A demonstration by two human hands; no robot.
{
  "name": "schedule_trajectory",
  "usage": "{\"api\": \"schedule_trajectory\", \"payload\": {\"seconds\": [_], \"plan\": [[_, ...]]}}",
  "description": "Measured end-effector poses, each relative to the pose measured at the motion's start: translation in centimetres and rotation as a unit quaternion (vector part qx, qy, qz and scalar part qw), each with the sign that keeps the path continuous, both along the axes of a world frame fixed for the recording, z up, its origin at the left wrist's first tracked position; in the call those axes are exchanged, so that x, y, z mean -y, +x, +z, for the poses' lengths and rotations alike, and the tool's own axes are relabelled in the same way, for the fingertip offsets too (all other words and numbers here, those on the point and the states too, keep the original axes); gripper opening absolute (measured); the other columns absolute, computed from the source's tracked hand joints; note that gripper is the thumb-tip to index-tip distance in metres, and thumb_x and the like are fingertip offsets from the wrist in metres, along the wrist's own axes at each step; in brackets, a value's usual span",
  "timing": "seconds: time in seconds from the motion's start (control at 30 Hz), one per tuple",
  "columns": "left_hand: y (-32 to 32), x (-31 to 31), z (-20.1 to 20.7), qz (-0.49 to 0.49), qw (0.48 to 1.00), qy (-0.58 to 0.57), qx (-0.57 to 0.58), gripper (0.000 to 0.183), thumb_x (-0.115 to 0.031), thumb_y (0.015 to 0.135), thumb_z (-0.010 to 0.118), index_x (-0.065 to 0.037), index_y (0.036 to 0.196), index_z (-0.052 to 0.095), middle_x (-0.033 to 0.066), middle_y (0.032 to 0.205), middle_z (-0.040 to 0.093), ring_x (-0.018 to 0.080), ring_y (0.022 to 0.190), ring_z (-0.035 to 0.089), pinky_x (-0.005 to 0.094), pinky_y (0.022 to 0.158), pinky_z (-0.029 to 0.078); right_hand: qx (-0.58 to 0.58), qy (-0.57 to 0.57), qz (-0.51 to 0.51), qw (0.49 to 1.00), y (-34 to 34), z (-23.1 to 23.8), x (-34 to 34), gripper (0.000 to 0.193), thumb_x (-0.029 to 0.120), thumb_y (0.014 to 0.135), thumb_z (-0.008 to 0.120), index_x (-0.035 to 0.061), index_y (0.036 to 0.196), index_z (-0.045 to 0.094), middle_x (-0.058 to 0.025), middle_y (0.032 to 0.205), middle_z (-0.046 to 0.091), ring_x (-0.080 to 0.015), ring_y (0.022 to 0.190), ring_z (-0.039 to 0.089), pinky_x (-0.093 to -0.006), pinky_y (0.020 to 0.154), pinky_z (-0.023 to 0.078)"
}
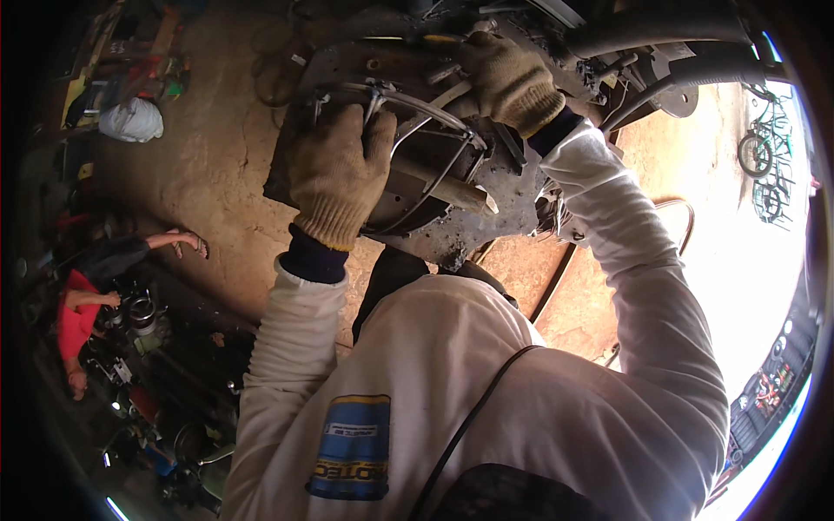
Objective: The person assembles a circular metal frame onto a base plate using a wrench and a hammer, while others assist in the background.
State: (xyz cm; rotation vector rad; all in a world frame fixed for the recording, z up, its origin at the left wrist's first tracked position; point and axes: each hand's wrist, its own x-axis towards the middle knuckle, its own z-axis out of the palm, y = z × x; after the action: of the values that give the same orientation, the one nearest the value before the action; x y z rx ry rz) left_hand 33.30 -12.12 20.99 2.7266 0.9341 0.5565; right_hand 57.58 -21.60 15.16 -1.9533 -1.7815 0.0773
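Note:
My left hand (340, 178), in a tan knit work glove, is closed on the near left side of a curved frame of bent metal rods (417, 106). This frame lies on a dark, worn steel work plate (469, 236). My right hand (517, 85), gloved alike, is curled at the plate's far right part, beside a flat grey bar (450, 94) that meets its fingers. What it grips is hidden by the glove. Beneath the rods lies a wooden stick (447, 189) with a broken-looking end.
Thick dark tubes and cluttered metal parts (669, 39) crowd the far right. A person in a red top (78, 317) is at the left among dark machine parts. A whitish bundle (132, 120) rests farther off on the brown floor (213, 165). Bicycle-like wheels (756, 154) show at the right.

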Motion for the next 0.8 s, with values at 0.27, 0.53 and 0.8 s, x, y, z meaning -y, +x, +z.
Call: {"api": "schedule_trajectory", "payload": {"seconds": [0.27,0.53,0.8], "plan": [[0.2,-0.2,-1.1,-0.036,0.996,0.079,-0.01,0.03,-0.038,0.094,0.067,-0.013,0.078,0.063,0.0109,0.063,0.064,0.0315,0.056,0.063,0.044,0.054,0.05,-0.422,0.123,-0.3,0.847,-0.8,-1.3,-2.0,0.046,0.032,0.088,0.077,0.0057,0.125,0.067,-0.0132,0.106,0.072,-0.0286,0.098,0.068,-0.0351,0.083,0.056],[0.6,0.2,-0.3,0.005,1.0,0.0,0.0,0.032,-0.033,0.094,0.067,-0.011,0.073,0.06,0.0112,0.058,0.061,0.0319,0.052,0.061,0.0448,0.052,0.049,-0.21,0.145,-0.232,0.939,0.2,-6.2,-1.0,0.049,0.015,0.081,0.076,0.0088,0.129,0.064,-0.01,0.095,0.071,-0.0271,0.083,0.069,-0.0341,0.074,0.056],[0.9,0.4,0.3,-0.031,0.999,0.039,0.007,0.029,-0.031,0.095,0.067,-0.01,0.077,0.06,0.012,0.062,0.062,0.0333,0.056,0.063,0.0448,0.058,0.05,-0.089,0.051,-0.23,0.968,-1.3,0.3,-0.9,0.052,0.004,0.076,0.071,0.0096,0.127,0.064,-0.009,0.087,0.068,-0.0261,0.077,0.068,-0.0351,0.071,0.055]]}}
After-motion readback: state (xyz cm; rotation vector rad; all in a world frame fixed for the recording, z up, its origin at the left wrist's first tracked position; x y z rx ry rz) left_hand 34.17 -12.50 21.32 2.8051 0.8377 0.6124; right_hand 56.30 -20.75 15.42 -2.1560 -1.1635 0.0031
